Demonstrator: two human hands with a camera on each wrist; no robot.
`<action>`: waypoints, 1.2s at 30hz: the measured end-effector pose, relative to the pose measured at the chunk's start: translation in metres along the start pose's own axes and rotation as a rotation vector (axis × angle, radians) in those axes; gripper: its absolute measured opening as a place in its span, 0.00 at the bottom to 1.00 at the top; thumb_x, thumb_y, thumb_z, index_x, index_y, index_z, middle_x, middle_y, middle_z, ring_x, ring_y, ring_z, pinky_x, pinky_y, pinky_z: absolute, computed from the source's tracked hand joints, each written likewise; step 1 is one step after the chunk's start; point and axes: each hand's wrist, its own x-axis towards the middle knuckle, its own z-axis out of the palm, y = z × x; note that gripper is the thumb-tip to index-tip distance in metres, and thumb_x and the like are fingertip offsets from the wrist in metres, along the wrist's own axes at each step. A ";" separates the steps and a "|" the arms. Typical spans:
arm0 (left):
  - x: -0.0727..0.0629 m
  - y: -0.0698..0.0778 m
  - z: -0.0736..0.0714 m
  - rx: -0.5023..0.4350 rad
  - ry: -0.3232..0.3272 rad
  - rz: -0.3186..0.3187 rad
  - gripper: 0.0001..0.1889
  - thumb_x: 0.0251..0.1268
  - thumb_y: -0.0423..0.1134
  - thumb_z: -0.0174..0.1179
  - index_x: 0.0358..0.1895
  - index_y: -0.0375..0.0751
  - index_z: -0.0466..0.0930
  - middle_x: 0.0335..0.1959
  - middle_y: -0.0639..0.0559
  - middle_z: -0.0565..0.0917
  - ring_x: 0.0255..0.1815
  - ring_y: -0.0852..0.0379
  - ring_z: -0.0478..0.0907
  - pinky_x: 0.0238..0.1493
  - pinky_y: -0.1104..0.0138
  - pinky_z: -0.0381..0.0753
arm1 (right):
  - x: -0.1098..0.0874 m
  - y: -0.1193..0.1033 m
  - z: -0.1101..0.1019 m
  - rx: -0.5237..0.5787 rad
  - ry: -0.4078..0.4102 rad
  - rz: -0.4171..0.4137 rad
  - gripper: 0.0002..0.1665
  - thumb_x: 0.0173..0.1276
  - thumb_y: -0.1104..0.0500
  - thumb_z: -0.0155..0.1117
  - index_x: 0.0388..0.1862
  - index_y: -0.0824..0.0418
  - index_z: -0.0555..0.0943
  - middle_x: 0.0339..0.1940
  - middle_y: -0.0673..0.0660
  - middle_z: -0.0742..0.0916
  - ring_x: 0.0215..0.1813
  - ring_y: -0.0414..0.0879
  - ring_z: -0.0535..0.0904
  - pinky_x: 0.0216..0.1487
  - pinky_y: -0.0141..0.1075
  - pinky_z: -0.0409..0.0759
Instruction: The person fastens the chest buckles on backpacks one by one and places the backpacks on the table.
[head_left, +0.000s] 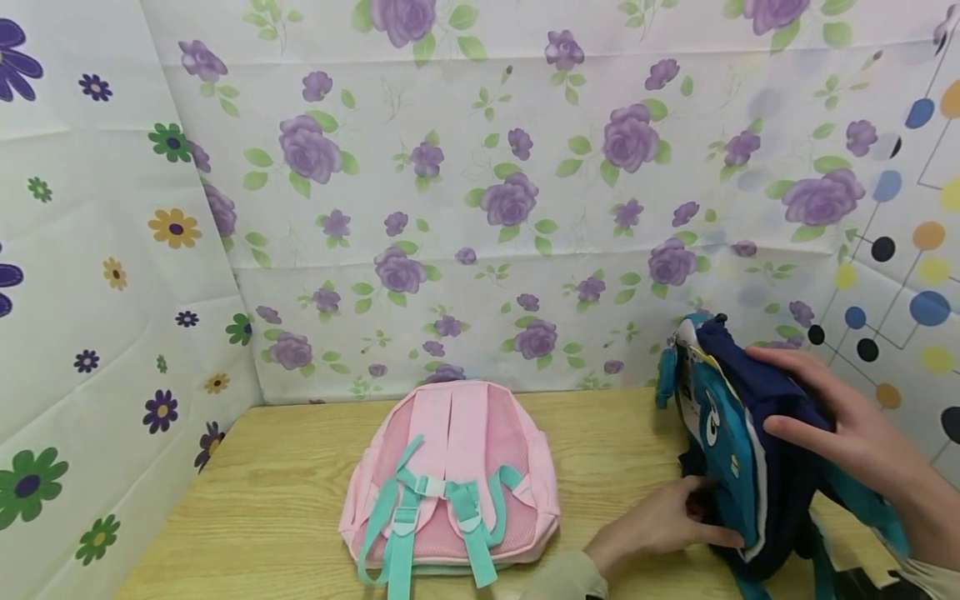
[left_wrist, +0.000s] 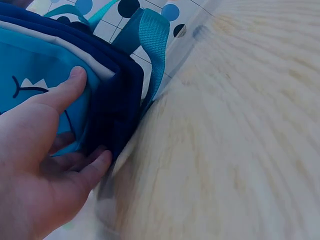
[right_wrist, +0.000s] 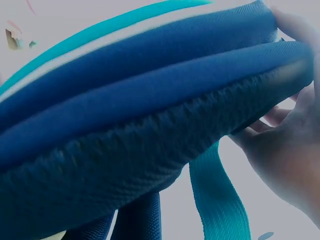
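Observation:
A navy and teal backpack (head_left: 716, 433) with a cartoon eye on its front stands tilted at the right of the table, between both hands. At its lower front corner my left hand (head_left: 663, 521) grips it; in the left wrist view that hand's thumb (left_wrist: 67, 92) lies on the teal front and the fingers curl at the navy bottom edge. My right hand (head_left: 847, 417) holds the backpack's navy side from the right, thumb and fingers spread around it. Seen from the right wrist, that hand (right_wrist: 285, 135) clasps the far end, with some fingers hidden behind the bag.
A pink backpack (head_left: 506, 508) lies on the wooden table (head_left: 277, 475), its teal straps (head_left: 401, 542) and buckle facing up. Loose teal webbing (right_wrist: 217, 195) hangs from the navy backpack. Floral sheets (head_left: 457, 200) enclose the table at the back and sides.

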 end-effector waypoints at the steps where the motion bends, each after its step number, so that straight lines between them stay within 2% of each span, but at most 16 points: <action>1: 0.002 0.000 0.001 -0.015 -0.001 0.010 0.30 0.64 0.47 0.67 0.69 0.65 0.68 0.55 0.69 0.79 0.45 0.74 0.77 0.46 0.74 0.78 | 0.001 -0.002 0.000 -0.005 -0.005 0.000 0.43 0.68 0.65 0.65 0.79 0.49 0.61 0.71 0.40 0.66 0.56 0.29 0.68 0.41 0.24 0.74; 6: 0.007 -0.002 0.007 -0.085 -0.015 0.064 0.31 0.66 0.45 0.66 0.70 0.64 0.66 0.59 0.70 0.77 0.51 0.74 0.76 0.50 0.74 0.77 | 0.006 -0.010 0.002 -0.034 -0.015 0.020 0.41 0.69 0.62 0.66 0.78 0.45 0.63 0.68 0.41 0.67 0.56 0.31 0.67 0.40 0.26 0.74; 9: 0.007 -0.004 0.006 -0.119 -0.026 0.067 0.30 0.67 0.43 0.65 0.71 0.62 0.66 0.59 0.68 0.77 0.53 0.74 0.75 0.51 0.74 0.77 | 0.009 -0.014 0.005 -0.051 -0.022 0.026 0.41 0.69 0.60 0.66 0.77 0.43 0.63 0.67 0.40 0.68 0.55 0.32 0.69 0.40 0.29 0.74; 15: -0.002 -0.001 -0.005 -0.124 0.001 0.069 0.25 0.70 0.43 0.62 0.69 0.54 0.71 0.60 0.63 0.79 0.52 0.70 0.78 0.49 0.74 0.78 | 0.013 -0.020 0.013 -0.047 -0.044 -0.017 0.39 0.70 0.60 0.65 0.77 0.41 0.63 0.67 0.40 0.70 0.61 0.30 0.67 0.47 0.26 0.68; 18: -0.011 0.004 -0.017 -0.113 0.045 0.084 0.24 0.69 0.44 0.62 0.67 0.50 0.73 0.61 0.59 0.79 0.52 0.69 0.79 0.48 0.74 0.78 | 0.015 -0.021 0.017 -0.028 -0.045 -0.042 0.39 0.71 0.61 0.64 0.77 0.42 0.64 0.67 0.42 0.71 0.62 0.29 0.66 0.50 0.22 0.66; 21: -0.025 0.012 -0.029 -0.143 0.106 0.108 0.25 0.67 0.45 0.62 0.67 0.48 0.73 0.61 0.58 0.79 0.52 0.69 0.79 0.48 0.74 0.78 | 0.016 -0.022 0.020 -0.019 -0.040 -0.048 0.37 0.71 0.62 0.62 0.76 0.43 0.64 0.68 0.44 0.71 0.61 0.30 0.67 0.49 0.22 0.70; 26: -0.049 0.027 -0.052 -0.200 0.203 0.180 0.23 0.66 0.45 0.63 0.64 0.51 0.75 0.58 0.64 0.79 0.51 0.68 0.79 0.47 0.74 0.79 | 0.018 -0.025 0.026 -0.030 -0.040 -0.055 0.35 0.73 0.60 0.61 0.75 0.42 0.66 0.69 0.45 0.71 0.61 0.30 0.67 0.49 0.23 0.70; 29: -0.063 0.037 -0.068 -0.247 0.248 0.215 0.22 0.69 0.45 0.62 0.64 0.54 0.74 0.58 0.64 0.78 0.52 0.66 0.80 0.47 0.73 0.79 | 0.019 -0.026 0.032 -0.034 -0.032 -0.054 0.33 0.74 0.59 0.60 0.74 0.40 0.67 0.69 0.44 0.72 0.62 0.28 0.66 0.51 0.22 0.69; 33: -0.078 0.049 -0.087 -0.300 0.291 0.279 0.22 0.71 0.45 0.60 0.67 0.56 0.72 0.60 0.60 0.78 0.54 0.62 0.80 0.50 0.71 0.79 | 0.021 -0.027 0.040 -0.008 0.010 -0.083 0.31 0.74 0.61 0.60 0.73 0.43 0.70 0.68 0.46 0.74 0.62 0.29 0.67 0.52 0.20 0.68; 36: -0.086 0.057 -0.097 -0.315 0.291 0.309 0.24 0.71 0.47 0.60 0.68 0.60 0.69 0.60 0.61 0.77 0.55 0.63 0.80 0.53 0.71 0.79 | 0.021 -0.030 0.046 0.027 0.045 -0.130 0.29 0.73 0.64 0.59 0.71 0.47 0.73 0.66 0.50 0.76 0.62 0.30 0.69 0.53 0.18 0.67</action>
